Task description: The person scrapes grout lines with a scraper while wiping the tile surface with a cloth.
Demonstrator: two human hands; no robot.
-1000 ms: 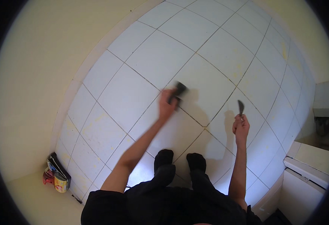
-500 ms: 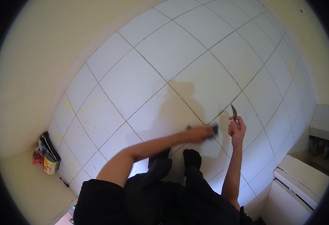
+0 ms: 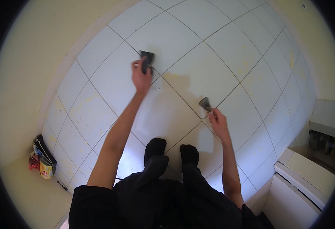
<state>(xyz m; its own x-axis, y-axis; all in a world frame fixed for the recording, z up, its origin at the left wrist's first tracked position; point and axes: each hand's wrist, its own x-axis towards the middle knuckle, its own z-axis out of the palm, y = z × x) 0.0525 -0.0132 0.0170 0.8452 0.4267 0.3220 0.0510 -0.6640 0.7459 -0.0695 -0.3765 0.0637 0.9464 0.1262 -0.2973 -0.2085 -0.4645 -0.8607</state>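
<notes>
My left hand (image 3: 141, 78) reaches far out to the left, its fingers closed around a dark scraper (image 3: 147, 57) with a flared end, which is held low over the white tiles or against them; I cannot tell which. Nearer and to the right, my right hand (image 3: 218, 124) grips a putty knife (image 3: 205, 103) by its handle. Its wide greyish blade points up and left, and the fingers hide much of the handle. Yellow stains (image 3: 171, 75) mark the tiled floor (image 3: 182, 36) between and around the two tools.
My feet in black socks (image 3: 154, 149) stand on the tiles. At the left wall, a dark bin-like holder (image 3: 45, 149) stands beside a yellow can (image 3: 46, 170) and a red object (image 3: 33, 161). A white cabinet-like unit (image 3: 289, 198) is at the lower right, below a shelf opening (image 3: 326, 150).
My left hand has swung from in front of my legs out to the far left with the scraper. My right hand has moved left, and its blade now shows broad side instead of narrow.
</notes>
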